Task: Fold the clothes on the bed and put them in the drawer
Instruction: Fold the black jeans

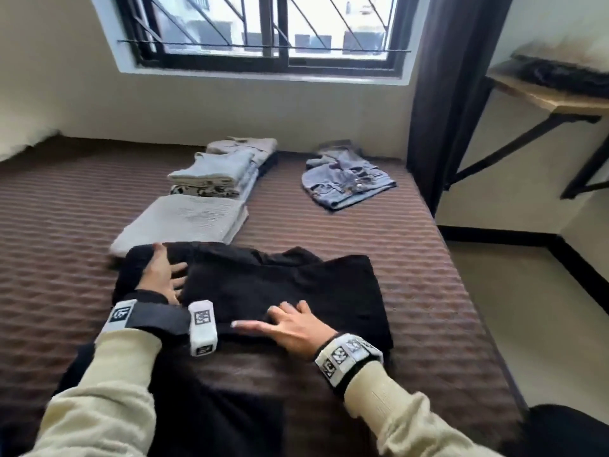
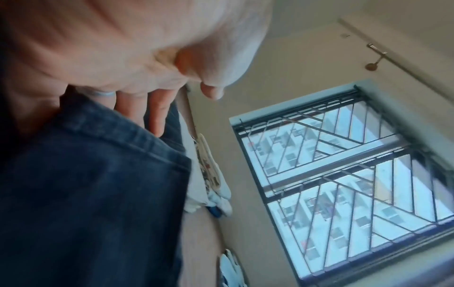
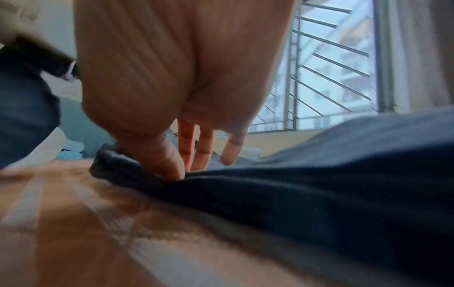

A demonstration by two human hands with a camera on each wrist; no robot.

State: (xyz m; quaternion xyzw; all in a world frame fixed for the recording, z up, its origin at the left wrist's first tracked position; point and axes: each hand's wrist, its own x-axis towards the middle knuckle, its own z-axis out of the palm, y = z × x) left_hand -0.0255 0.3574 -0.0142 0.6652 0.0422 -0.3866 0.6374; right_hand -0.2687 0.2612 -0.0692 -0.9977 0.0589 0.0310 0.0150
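Both hands flat, fingers spread, on black garment (image 1: 283,285) at bed (image 1: 412,258) front: left hand (image 1: 163,275) at 9 o'clock, right hand (image 1: 293,328) at 6. Folded stacks (image 1: 211,179) at 11.

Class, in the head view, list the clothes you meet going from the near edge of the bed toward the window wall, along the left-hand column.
Black garment → flat grey folded piece → pale blue folded stack → beige folded stack.

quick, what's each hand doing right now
Left hand: open, fingers flat on the black garment.
Right hand: open, fingers spread, pressing the same garment.
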